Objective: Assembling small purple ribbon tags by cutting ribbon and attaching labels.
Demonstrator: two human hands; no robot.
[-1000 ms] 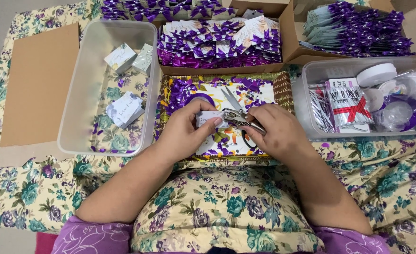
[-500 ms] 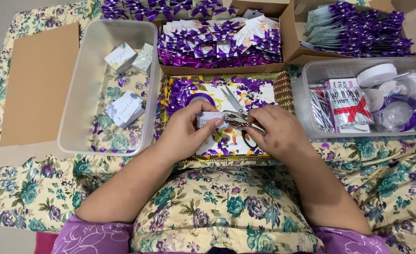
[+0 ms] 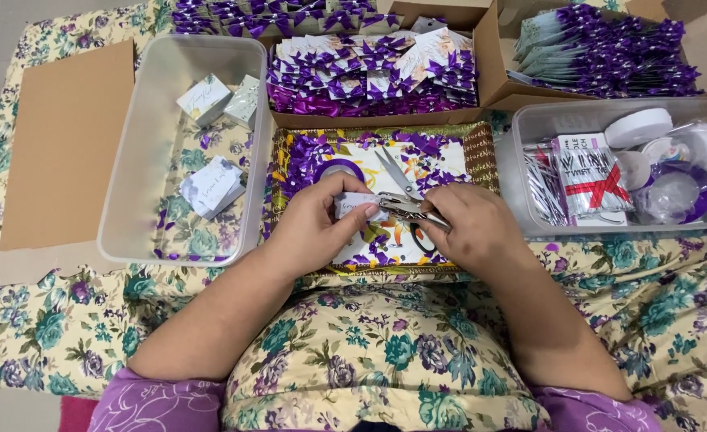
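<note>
Floral cloth (image 3: 65, 336) covers the surface under your arms. Your left hand (image 3: 317, 220) pinches a small white card (image 3: 356, 206) between thumb and fingers; your right hand (image 3: 469, 228) is closed round a metal hole punch (image 3: 409, 210) whose tip meets the card's edge. Just beyond both grips, scissors (image 3: 393, 172) lie on a tray (image 3: 481, 152) strewn with purple ribbon bits. Left of the card grip, a clear bin (image 3: 129, 248) holds small folded boxes (image 3: 209, 186); right of the punch grip, another bin (image 3: 529, 228) holds tape rolls.
</note>
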